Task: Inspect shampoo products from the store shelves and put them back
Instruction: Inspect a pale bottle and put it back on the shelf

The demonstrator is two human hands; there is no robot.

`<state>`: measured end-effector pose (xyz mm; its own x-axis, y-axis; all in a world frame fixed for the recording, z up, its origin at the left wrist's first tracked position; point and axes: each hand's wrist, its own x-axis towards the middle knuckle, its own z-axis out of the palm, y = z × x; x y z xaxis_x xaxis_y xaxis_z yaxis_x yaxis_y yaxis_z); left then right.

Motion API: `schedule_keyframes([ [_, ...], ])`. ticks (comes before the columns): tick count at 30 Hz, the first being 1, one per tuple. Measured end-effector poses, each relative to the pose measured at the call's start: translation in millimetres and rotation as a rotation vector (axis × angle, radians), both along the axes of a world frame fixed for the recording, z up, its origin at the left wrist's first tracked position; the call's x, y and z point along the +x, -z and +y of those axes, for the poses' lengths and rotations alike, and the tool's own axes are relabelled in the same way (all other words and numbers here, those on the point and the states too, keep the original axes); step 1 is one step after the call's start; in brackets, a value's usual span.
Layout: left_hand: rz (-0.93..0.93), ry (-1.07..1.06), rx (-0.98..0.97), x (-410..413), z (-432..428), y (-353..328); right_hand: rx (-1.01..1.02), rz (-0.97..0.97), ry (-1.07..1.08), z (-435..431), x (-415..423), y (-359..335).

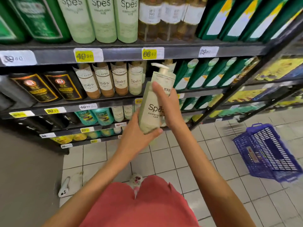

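Note:
A pale green Spes shampoo bottle [151,108] with a white pump top is held tilted in front of the shelves, its label facing me. My left hand [136,136] cups its base from below. My right hand [167,105] wraps around the bottle's right side, fingers over the upper label. Behind it, the middle shelf [114,97] carries a row of similar Spes bottles [119,79], and there is a gap in that row right behind the held bottle.
Dark bottles [49,86] stand at the left of the middle shelf, green refill packs [205,74] at the right. A blue shopping basket [268,153] sits on the tiled floor at the right. A white phone [63,189] lies on the floor near my feet.

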<state>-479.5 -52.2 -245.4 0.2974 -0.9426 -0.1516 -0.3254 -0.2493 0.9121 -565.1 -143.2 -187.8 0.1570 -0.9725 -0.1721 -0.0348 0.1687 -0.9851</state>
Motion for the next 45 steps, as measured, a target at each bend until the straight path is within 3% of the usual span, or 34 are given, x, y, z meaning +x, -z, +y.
schedule_keyframes([
  [4, -0.083, -0.088, -0.124, -9, 2, -6, 0.059, -0.035, 0.069, 6, 2, -10],
  [9, -0.051, -0.070, -0.171, -5, 6, -13, 0.151, -0.147, 0.045, 13, -3, -16],
  [13, 0.245, 0.046, -0.183, 3, 8, -33, 0.138, -0.268, -0.169, 12, -17, -19],
  [17, 0.587, 0.195, -0.130, 5, 14, -44, 0.248, -0.498, -0.389, 10, -25, -16],
  [22, 0.777, 0.277, -0.034, 11, 22, -40, 0.268, -0.618, -0.576, 3, -34, -11],
  [27, 0.748, 0.248, -0.055, 17, 23, -32, 0.178, -0.468, -0.476, 7, -31, -7],
  [29, 0.586, 0.182, -0.074, 12, 24, -32, 0.153, -0.394, -0.379, 8, -27, -8],
  [33, 0.082, -0.014, -0.043, -5, 20, -23, 0.161, -0.139, -0.082, 12, -11, -8],
  [35, 0.028, -0.075, -0.024, -10, 18, -22, 0.151, -0.013, -0.060, 15, -6, -4],
  [36, 0.059, -0.081, -0.025, -9, 17, -22, 0.170, 0.008, -0.077, 16, -6, -4],
  [38, 0.316, -0.012, -0.009, -1, 18, -25, 0.266, -0.077, -0.173, 14, -11, -4],
  [42, 1.008, 0.203, 0.030, 8, 31, -37, 0.453, -0.546, -0.470, 14, -22, -4],
  [45, 1.258, 0.307, 0.000, 8, 31, -37, 0.536, -0.729, -0.573, 13, -27, 2],
])
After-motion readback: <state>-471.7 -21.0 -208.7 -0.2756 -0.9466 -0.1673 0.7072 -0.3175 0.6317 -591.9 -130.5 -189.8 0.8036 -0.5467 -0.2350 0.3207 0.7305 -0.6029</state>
